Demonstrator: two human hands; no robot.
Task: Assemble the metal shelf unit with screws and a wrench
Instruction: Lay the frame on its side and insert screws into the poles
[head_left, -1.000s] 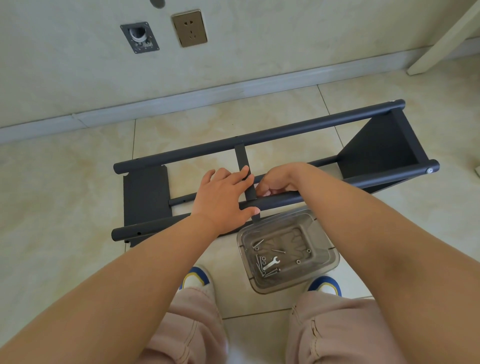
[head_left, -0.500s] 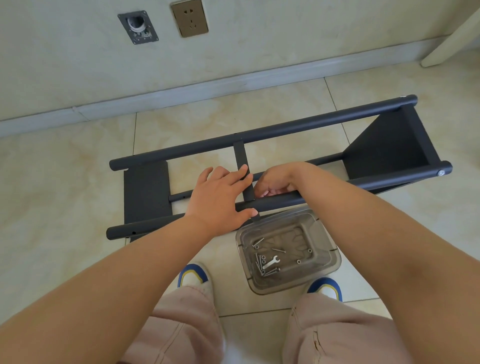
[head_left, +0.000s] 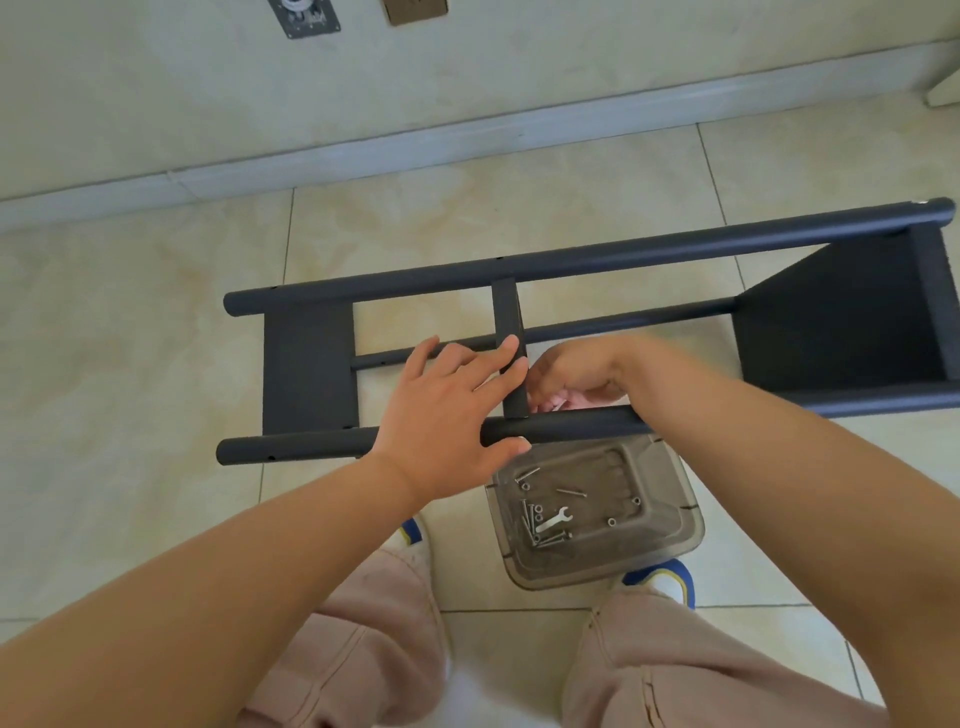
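- Nearest the camera, a clear plastic tray (head_left: 670, 551) is seen on the tiled floor (head_left: 130, 364) between the person's feet; loose silver screws (head_left: 545, 540) and a small flat silver wrench (head_left: 555, 520) lie in it, untouched.
- Just beyond the tray, the black metal shelf frame (head_left: 571, 260) lies on its side, its near round tube (head_left: 291, 449) running left to right.
- The left hand (head_left: 447, 421) is laid over that near tube with fingers stretched flat, fingertips touching the short black crossbar (head_left: 506, 312); nothing is gripped, the parts are only pressed steady.
- The right hand (head_left: 576, 376) is curled at the joint where crossbar meets tube, behind the tube; it is blurred, and whether a screw is pinched in it cannot be told.
- The step in hand is judged to be the seating of the crossbar against the near tube. It would be done best with the crossbar held square and its hole lined up before any screw is started, threads begun by fingers, and the wrench fetched only for the last tightening.
- Farther off, the far tube (head_left: 363, 291) and two dark panels (head_left: 309, 364) are seen, with the skirting of the wall (head_left: 467, 135) beyond.
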